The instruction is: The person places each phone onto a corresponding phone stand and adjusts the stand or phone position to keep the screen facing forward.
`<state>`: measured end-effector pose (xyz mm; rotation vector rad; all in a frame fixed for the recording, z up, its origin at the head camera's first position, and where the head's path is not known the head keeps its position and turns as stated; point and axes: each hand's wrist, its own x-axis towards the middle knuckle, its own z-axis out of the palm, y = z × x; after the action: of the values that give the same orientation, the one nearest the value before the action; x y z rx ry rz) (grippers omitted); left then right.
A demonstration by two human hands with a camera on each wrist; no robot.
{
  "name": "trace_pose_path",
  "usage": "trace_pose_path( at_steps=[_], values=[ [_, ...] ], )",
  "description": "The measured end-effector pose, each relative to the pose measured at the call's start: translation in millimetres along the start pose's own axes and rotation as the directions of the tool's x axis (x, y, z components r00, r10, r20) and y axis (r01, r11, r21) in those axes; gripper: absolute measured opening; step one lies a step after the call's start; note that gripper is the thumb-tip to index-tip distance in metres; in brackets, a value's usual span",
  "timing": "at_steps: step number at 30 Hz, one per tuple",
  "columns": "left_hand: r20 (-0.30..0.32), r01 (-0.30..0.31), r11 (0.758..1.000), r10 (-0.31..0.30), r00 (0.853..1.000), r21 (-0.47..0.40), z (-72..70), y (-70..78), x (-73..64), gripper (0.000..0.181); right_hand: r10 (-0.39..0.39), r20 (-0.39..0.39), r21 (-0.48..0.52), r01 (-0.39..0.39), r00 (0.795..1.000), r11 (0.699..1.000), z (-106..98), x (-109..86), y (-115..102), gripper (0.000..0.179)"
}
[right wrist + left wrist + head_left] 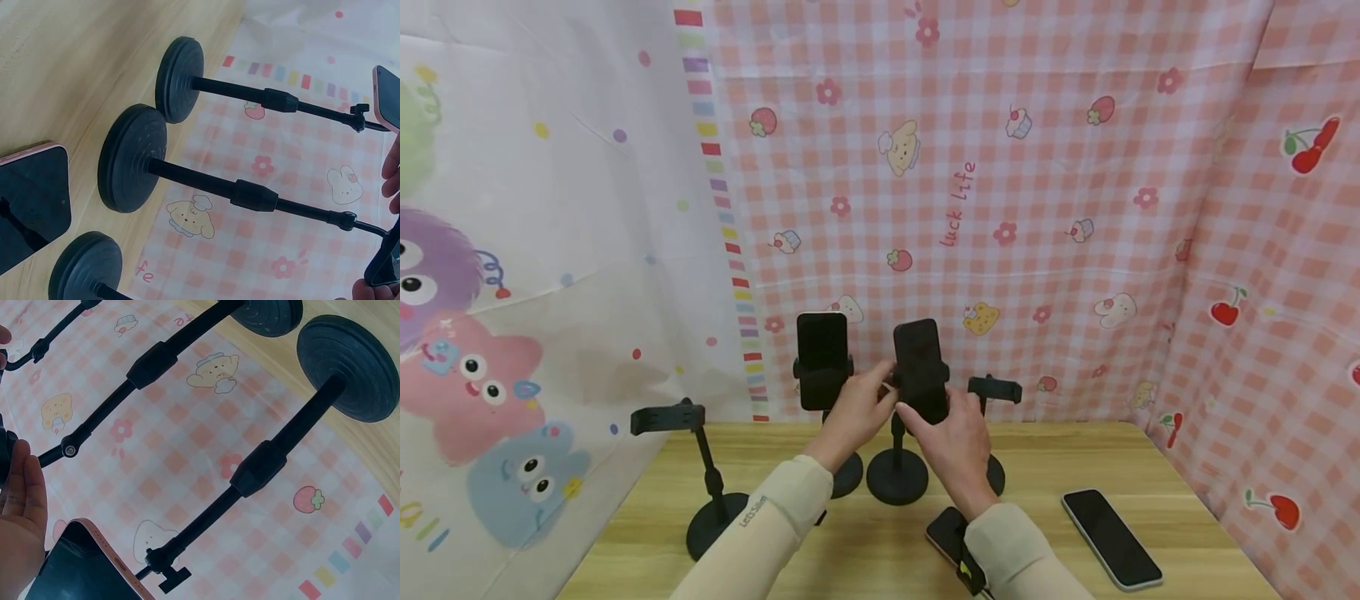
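In the head view a dark phone (917, 354) stands upright in the clamp of a black phone holder (897, 475) at the middle. My left hand (863, 408) grips the clamp's left side, fingertips right at the phone's edge. On the lower right, my right hand (957, 437) holds the clamp and phone, thumb across the lower front. Part of the clamp is hidden behind the phone. The right wrist view shows right fingertips (365, 290) at a clamp end. Just left, a second phone (822, 358) sits in another holder, close beside my left hand.
A holder with a bare clamp (666, 418) stands at the left; another bare clamp (996, 389) rises behind my right hand. One phone (1112, 537) lies flat at the right, another (943, 533) beside my right wrist. Patterned cloth (1060, 317) hangs behind the wooden table (1037, 475).
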<state>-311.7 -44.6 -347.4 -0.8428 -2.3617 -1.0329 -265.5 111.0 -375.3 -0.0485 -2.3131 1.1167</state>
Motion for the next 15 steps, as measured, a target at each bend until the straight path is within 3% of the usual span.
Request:
trace_pose_path(
  at_steps=[15],
  values=[
    [0.041,-0.023,1.0,0.023,0.999,0.006,-4.6,1.3,0.0,0.016,0.015,-0.006,0.005,-0.015,1.0,1.0,4.5,4.2,1.8,0.082]
  ],
)
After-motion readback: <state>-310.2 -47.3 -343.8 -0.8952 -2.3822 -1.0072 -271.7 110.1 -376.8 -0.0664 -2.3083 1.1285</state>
